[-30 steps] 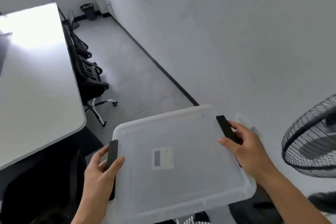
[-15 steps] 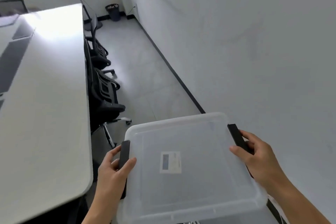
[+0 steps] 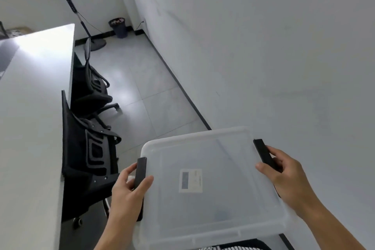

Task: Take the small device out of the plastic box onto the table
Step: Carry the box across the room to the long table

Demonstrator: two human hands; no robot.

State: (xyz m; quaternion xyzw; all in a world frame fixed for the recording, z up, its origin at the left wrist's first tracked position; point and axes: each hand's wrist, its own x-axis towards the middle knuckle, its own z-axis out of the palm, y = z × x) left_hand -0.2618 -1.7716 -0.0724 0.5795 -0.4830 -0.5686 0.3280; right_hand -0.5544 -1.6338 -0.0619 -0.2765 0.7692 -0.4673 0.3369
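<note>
Pale glossy surface (image 3: 30, 128) is lying far left, black mesh chairs (image 3: 89, 158) tucked beside it. Left hand (image 3: 126, 195) is pinching the black latch (image 3: 140, 174) of the translucent lidded plastic box (image 3: 211, 205); right hand (image 3: 288, 176) is clamping the opposite latch (image 3: 262, 153). Small device: can't tell through the frosted lid.

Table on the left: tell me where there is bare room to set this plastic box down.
The white table is bare along its near stretch beside the black chairs; the far end holds a dark mat. The chairs crowd the table edge. Both hands, left and right, grip the plastic box by its black latches.
</note>
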